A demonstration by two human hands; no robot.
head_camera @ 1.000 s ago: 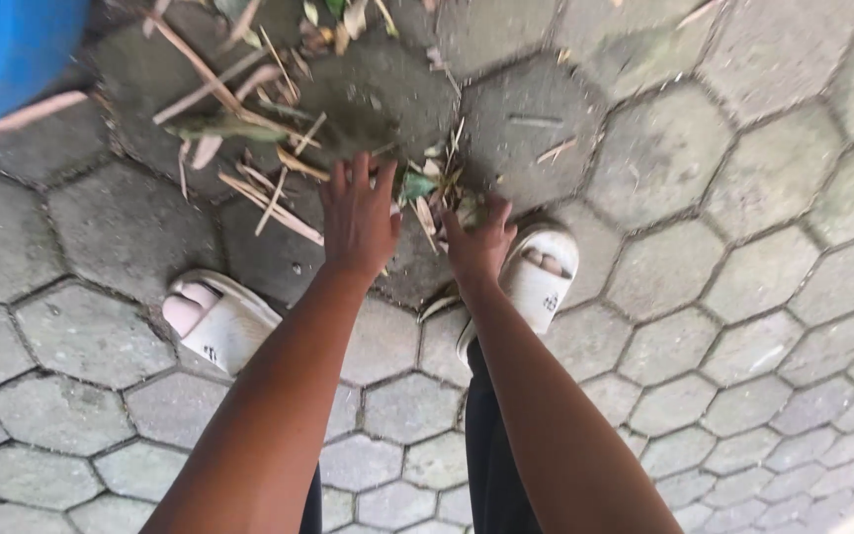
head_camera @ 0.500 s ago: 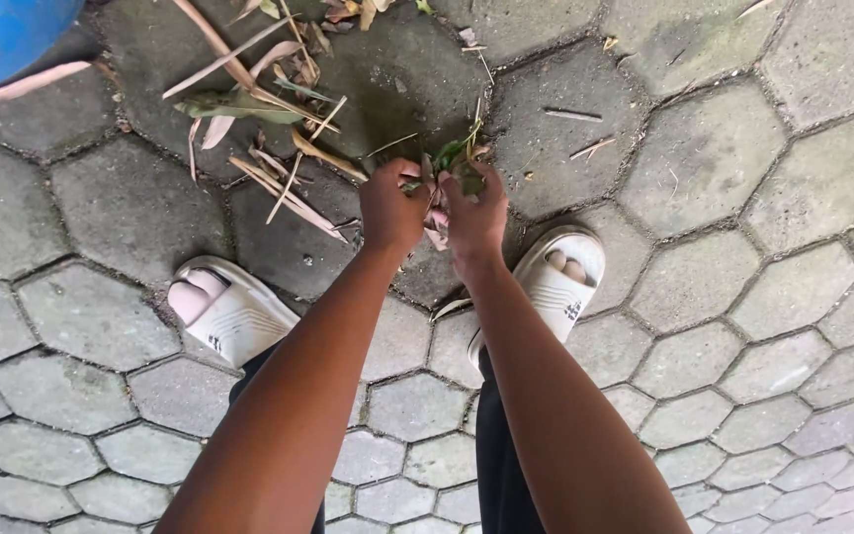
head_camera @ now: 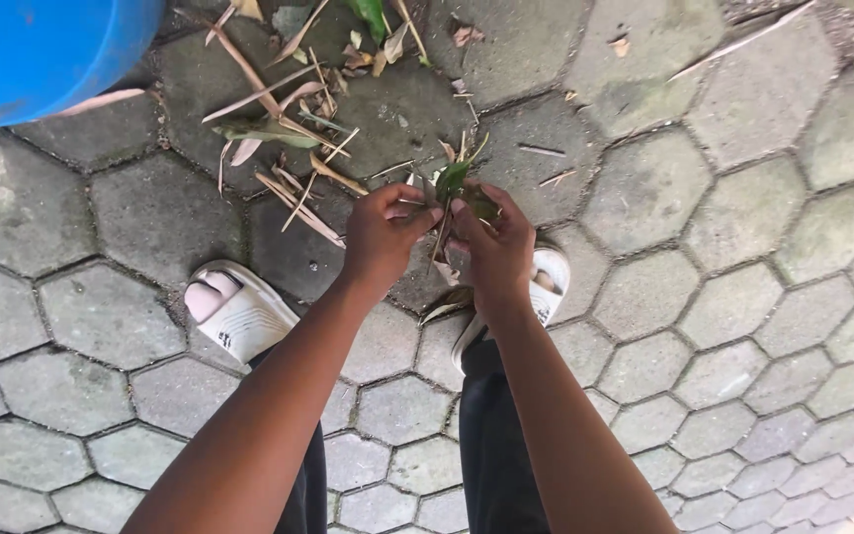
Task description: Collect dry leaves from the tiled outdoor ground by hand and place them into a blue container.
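Both my hands are raised above the grey hexagon paving and pinched together on a small bundle of green and dry leaves [head_camera: 452, 188]. My left hand [head_camera: 384, 232] grips the bundle from the left. From the right, my right hand [head_camera: 494, 242] closes around its lower part. A scatter of dry leaves and thin twigs [head_camera: 284, 138] lies on the stones just beyond my hands. A further heap of leaf litter [head_camera: 373, 40] sits at the top edge.
A blue plastic container [head_camera: 42, 54] fills the top left corner. My feet in white slide sandals stand at the left [head_camera: 234, 314] and under my right hand [head_camera: 549, 287]. Hexagon pavers [head_camera: 743, 257] stretch to the right.
My hands went from reaching down into the litter to lifting a small bunch of leaves and drawing it back toward me. The view has shifted, showing more of the blue container.
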